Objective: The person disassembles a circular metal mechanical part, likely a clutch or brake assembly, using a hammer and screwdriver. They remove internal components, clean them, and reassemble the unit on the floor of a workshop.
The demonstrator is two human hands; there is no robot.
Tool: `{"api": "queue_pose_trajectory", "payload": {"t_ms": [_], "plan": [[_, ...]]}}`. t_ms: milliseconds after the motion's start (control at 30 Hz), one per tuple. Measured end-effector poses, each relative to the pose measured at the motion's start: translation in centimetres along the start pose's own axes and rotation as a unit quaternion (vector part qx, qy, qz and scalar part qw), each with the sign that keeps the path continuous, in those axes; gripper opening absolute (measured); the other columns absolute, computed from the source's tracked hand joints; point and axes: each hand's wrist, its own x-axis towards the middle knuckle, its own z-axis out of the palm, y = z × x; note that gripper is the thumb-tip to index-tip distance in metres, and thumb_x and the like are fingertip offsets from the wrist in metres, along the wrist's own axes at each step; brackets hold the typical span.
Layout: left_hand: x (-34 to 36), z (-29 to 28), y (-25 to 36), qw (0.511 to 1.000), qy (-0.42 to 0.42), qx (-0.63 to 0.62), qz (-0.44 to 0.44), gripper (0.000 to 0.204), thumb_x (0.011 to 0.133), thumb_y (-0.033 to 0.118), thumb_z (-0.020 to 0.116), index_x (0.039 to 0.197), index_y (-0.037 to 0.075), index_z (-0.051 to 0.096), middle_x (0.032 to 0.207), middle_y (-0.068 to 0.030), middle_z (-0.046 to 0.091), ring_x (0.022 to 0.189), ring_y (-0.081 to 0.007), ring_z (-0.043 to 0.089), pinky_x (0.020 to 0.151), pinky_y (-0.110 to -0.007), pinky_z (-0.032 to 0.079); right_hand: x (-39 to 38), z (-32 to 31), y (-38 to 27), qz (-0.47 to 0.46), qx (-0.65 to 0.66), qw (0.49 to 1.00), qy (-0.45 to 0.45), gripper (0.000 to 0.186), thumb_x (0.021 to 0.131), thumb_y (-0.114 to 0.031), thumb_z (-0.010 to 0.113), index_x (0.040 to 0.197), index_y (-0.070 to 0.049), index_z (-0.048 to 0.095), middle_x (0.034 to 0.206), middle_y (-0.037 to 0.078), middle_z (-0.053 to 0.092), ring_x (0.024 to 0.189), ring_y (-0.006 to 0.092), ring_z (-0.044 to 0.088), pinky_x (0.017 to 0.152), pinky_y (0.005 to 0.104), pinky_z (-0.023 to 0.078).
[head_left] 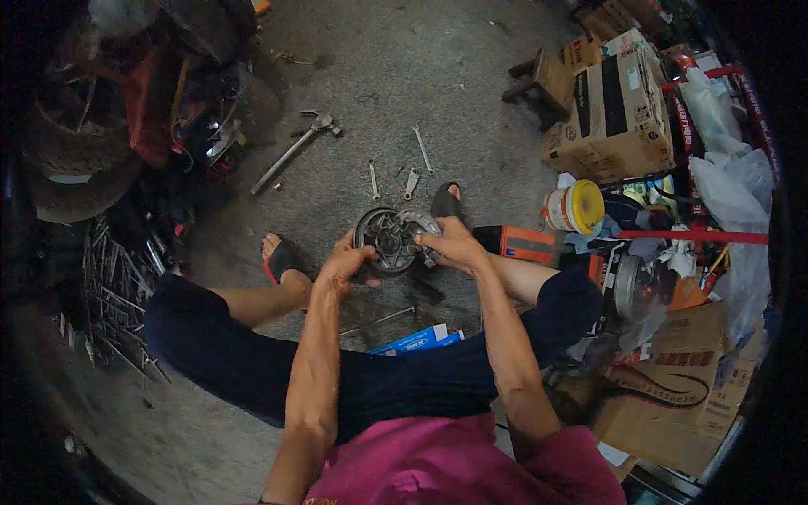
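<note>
A round dark metal wheel hub (389, 239) with a silver centre is held up between my knees above the concrete floor. My left hand (345, 266) grips its lower left rim. My right hand (450, 242) is closed over its right side, on a silver part there. Both forearms come up from the lower edge. My feet in black sandals (282, 257) rest on the floor on either side of the hub.
A hammer (295, 150) and wrenches (421, 150) lie on the floor beyond the hub. A pile of spokes (118, 303) and wheels sit at left. Cardboard boxes (614, 109), a yellow-lidded tub (576, 206) and bags crowd the right. A blue box (417, 340) lies under my legs.
</note>
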Motion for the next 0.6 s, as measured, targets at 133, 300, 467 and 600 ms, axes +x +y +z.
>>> {"api": "queue_pose_trajectory", "payload": {"t_ms": [133,300,467,600], "plan": [[-0.1,-1.4,-0.2,0.999,0.029,-0.03,0.011,0.067,0.076,-0.003,0.059,0.138,0.011,0.038,0.108,-0.0121,0.062,0.081,-0.0259,0.067,0.048,-0.04,0.06,-0.5,0.7,0.6,0.063,0.282,0.957,-0.013,0.031,0.08,-0.031,0.074,0.089,-0.003,0.066,0.069,0.006,0.064,0.059,0.0166,0.062,0.047,0.0343,0.047],[-0.5,-1.8,0.7,0.995,0.047,-0.081,0.019,0.056,0.077,0.004,0.062,0.129,0.015,0.046,0.109,-0.0064,0.062,0.086,-0.0228,0.065,0.052,-0.04,0.059,1.9,0.0,2.7,0.193,0.518,0.83,0.075,0.017,0.083,-0.022,0.072,0.085,-0.007,0.063,0.065,0.002,0.057,0.046,0.0132,0.047,0.036,0.0292,0.031],[-0.9,-1.3,2.3,0.994,0.051,-0.086,0.039,0.048,0.077,0.011,0.065,0.123,0.018,0.052,0.105,-0.0012,0.062,0.093,-0.0165,0.061,0.057,-0.039,0.058,7.2,-1.7,5.5,0.224,0.519,0.815,0.131,0.018,0.081,-0.024,0.073,0.084,-0.01,0.062,0.068,0.004,0.057,0.047,0.0159,0.044,0.04,0.0301,0.034],[-0.5,-1.3,2.9,0.982,0.062,-0.166,0.068,0.054,0.077,-0.001,0.06,0.128,0.008,0.046,0.103,-0.0095,0.065,0.08,-0.0207,0.069,0.047,-0.037,0.06,10.8,-3.4,4.6,0.218,0.425,0.856,0.199,0.026,0.079,-0.021,0.074,0.075,-0.005,0.054,0.061,0.007,0.052,0.048,0.0188,0.05,0.04,0.0333,0.038]]}}
